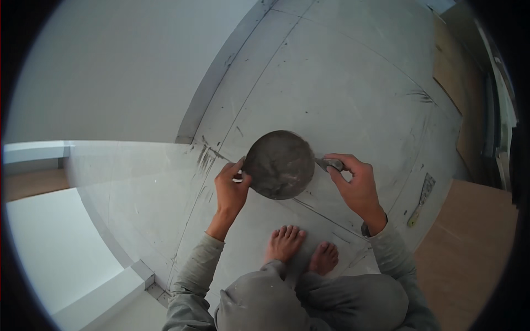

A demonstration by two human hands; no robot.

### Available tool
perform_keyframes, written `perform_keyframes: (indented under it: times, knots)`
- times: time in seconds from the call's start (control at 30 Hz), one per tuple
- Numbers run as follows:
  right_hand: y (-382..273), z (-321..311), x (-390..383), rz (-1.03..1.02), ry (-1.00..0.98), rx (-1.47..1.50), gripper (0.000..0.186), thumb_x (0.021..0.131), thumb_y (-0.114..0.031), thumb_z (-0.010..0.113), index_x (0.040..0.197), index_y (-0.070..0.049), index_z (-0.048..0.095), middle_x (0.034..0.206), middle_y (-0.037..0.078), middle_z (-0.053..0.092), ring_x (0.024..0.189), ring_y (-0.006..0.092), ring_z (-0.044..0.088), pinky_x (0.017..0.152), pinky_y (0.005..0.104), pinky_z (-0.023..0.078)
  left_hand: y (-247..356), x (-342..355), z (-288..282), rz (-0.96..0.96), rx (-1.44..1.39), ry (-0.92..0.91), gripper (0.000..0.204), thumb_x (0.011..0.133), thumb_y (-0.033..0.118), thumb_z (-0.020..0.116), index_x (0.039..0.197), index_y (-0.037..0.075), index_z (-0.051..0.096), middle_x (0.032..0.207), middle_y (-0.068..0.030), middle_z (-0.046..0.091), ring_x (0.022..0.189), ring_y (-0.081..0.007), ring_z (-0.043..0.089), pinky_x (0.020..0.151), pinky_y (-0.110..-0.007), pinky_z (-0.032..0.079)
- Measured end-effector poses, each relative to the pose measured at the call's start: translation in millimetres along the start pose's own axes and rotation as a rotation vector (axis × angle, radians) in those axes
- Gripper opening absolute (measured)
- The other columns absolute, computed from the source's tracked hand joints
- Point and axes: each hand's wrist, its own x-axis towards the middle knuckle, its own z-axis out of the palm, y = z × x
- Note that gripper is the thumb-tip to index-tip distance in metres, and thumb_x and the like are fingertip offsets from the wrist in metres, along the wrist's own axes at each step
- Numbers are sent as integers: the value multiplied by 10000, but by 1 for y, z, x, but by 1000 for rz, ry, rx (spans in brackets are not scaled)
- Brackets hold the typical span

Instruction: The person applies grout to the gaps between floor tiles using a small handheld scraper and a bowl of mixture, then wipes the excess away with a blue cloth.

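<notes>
A round bowl (pixel 279 165) of dark grey, wet-looking paste is held over the pale tiled floor. My left hand (pixel 231 190) grips its left rim, thumb and fingers closed on the edge. At the opposite side, my right hand (pixel 358 185) is closed around the grey handle of a putty knife (pixel 333 164). Its narrow visible end points toward the bowl's right rim; whether they touch I cannot tell.
My bare feet (pixel 284 243) stand on the tiles (pixel 353 88), marked with dark joint lines and smears. A second scraper (pixel 424 198) lies to the right beside brown board (pixel 469 248). A white wall (pixel 110 71) rises at the left.
</notes>
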Motion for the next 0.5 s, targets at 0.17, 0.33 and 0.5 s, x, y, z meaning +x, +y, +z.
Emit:
perform_keyframes:
  times: [0.17,0.33,0.5]
  knots:
    - [61,-31,62,-289,145,-482,325,833,43,702,1155,-1,707,961,175,710,897,315,675,806,380,573,67,70,121,138,-121,-176,423,814,-9,678,1234,-14,730,887,-167,668,713,-253,700,667,-341,542]
    - [107,-59,82,-163,218,-741,285,806,69,655,1086,27,689,987,159,726,1008,336,642,836,422,565,93,96,190,142,-109,-299,419,830,22,684,1245,-25,723,945,-149,693,730,-187,692,698,-307,545]
    - [108,-51,71,-74,182,-645,219,869,56,634,1079,18,684,929,203,693,964,375,658,812,446,554,95,100,205,86,-147,-316,411,826,21,694,1227,-61,717,960,-142,703,726,-190,706,685,-311,547]
